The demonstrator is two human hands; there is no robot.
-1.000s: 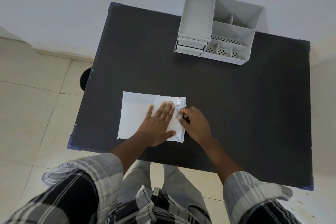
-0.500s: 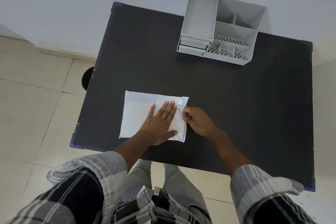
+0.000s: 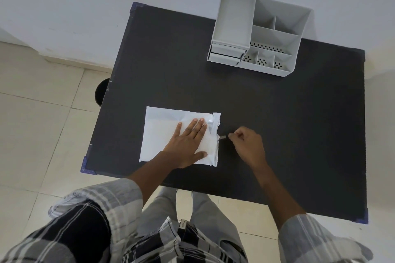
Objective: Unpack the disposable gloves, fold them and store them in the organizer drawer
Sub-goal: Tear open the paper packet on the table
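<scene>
A flat white plastic packet of gloves (image 3: pixel 162 132) lies on the black table (image 3: pixel 267 117) near its front left corner. My left hand (image 3: pixel 188 143) presses flat on the packet's right half, fingers spread. My right hand (image 3: pixel 245 145) is just right of the packet, fingers pinched on a thin translucent glove edge (image 3: pixel 223 137) that stretches out of the packet's torn right end. The grey organizer (image 3: pixel 256 34) stands at the back of the table, with two shut drawers (image 3: pixel 226 54) at its lower left.
The wall runs right behind the organizer. A dark round object (image 3: pixel 101 94) sits on the tiled floor under the table's left edge. Blue protectors cap the table corners (image 3: pixel 86 167). My legs are at the table's front edge.
My right hand has moved right, away from the packet's torn end, drawing a thin strip of glove out with it. My left hand has stayed pressed on the packet.
</scene>
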